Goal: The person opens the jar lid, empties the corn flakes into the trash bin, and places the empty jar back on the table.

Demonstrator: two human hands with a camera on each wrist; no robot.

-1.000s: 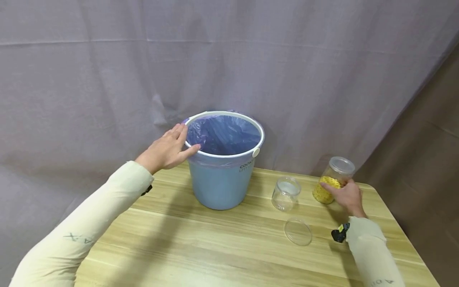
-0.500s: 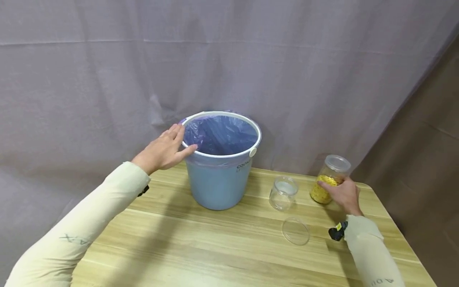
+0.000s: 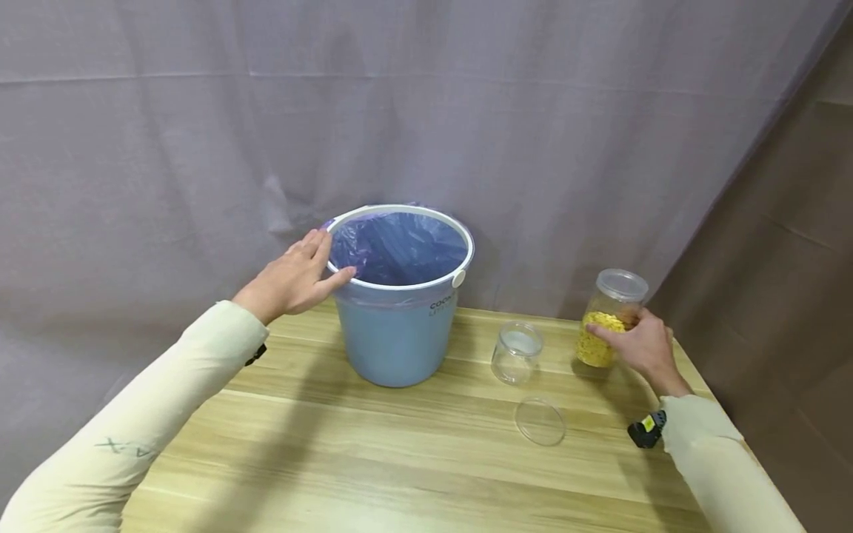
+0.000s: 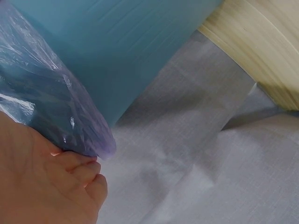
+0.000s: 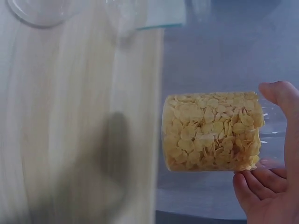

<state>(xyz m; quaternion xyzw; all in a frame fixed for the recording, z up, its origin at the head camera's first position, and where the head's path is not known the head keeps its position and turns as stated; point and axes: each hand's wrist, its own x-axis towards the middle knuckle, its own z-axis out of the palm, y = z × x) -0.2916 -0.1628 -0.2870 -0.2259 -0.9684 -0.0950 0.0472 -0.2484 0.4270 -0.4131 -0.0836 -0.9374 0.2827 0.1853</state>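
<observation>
Jar (image 3: 602, 320) of yellow flakes is in the right hand (image 3: 645, 342), over at the far right of the table, as far as I can see from this end of the feed. Fingers and thumb are wrapped round its upper part, clear lid on top, and it tilts a little. Looks to me like it's just off the wood, with the shadow sitting apart from the base in my right wrist view. Flakes fill the lower part, clear space above.

Left hand (image 3: 293, 277) is spread on the left side of the bin's white rim (image 3: 403, 210), fingers pretty much straight, thumb out along the near edge. It's touching, not clutching anything. My left wrist view has those fingertips right against the purplish liner (image 3: 413, 248).

The bin (image 3: 393, 337) itself is blue and upright on the table (image 3: 400, 463), left of the jar. Between those two I've got a short clear container (image 3: 516, 357), and a thin clear disc (image 3: 540, 423) lies flat nearer the camera. Grey curtain (image 3: 266, 118) behind it all.
</observation>
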